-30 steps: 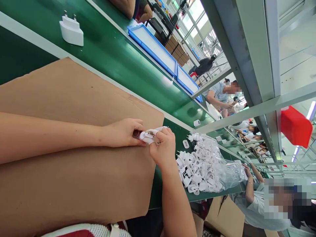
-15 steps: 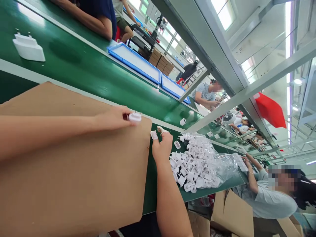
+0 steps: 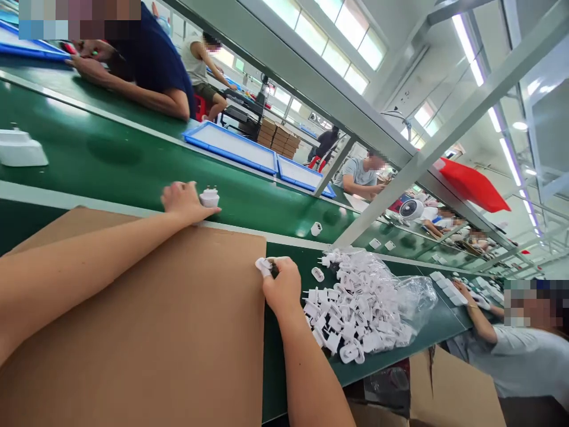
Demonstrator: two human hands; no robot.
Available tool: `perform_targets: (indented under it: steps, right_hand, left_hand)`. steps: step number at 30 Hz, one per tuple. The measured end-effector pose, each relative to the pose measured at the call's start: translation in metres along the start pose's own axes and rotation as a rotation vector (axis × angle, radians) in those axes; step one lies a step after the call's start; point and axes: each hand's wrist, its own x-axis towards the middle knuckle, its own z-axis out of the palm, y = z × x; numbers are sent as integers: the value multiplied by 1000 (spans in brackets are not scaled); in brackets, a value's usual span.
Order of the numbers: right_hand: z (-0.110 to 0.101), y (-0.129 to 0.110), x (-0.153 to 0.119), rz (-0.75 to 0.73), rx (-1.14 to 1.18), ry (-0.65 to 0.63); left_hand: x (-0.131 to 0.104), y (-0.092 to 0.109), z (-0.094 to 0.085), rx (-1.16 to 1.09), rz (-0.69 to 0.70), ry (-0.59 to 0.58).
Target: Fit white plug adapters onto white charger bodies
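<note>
My left hand (image 3: 183, 203) is over the green belt (image 3: 146, 172) with its fingers apart. A white plug adapter (image 3: 209, 197) stands upright on the belt beside my thumb, prongs up. My right hand (image 3: 283, 281) is closed around a small white plug piece (image 3: 264, 267) near the right edge of the brown cardboard (image 3: 178, 320). To the right of my right hand, a heap of white plug parts (image 3: 351, 308) spills from a clear plastic bag (image 3: 415, 296). One loose white piece (image 3: 317, 274) lies between my right hand and the heap.
Another white adapter (image 3: 20, 148) stands on the belt at far left, and one (image 3: 316, 228) farther right. Blue-rimmed trays (image 3: 231, 148) lie beyond the belt. A metal post (image 3: 377, 204) slants across. A person (image 3: 511, 350) works at the right; others sit across.
My left hand has moved from above the cardboard to the belt and let go of the adapter, which now stands there. My right hand has brought its white piece to the cardboard's edge.
</note>
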Motion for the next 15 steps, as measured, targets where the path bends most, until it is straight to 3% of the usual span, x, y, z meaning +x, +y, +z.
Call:
perform_targets:
  steps: [2, 5, 9, 12, 15]
  right_hand:
    - [0, -7, -5, -33, 13, -53]
    - [0, -19, -12, -111, -38, -170]
    - [2, -27, -15, -168, -185, -316]
    - [5, -27, -12, -180, -259, -357]
    - [8, -27, -11, -195, -264, -377]
  left_hand:
    - [-13, 19, 1, 57, -13, 138]
    - [-31, 44, 11, 30, 205, 176]
    - [-44, 44, 42, -114, 448, -57]
    - [-43, 26, 68, -131, 469, -183]
    - [-41, 14, 83, -76, 495, -247]
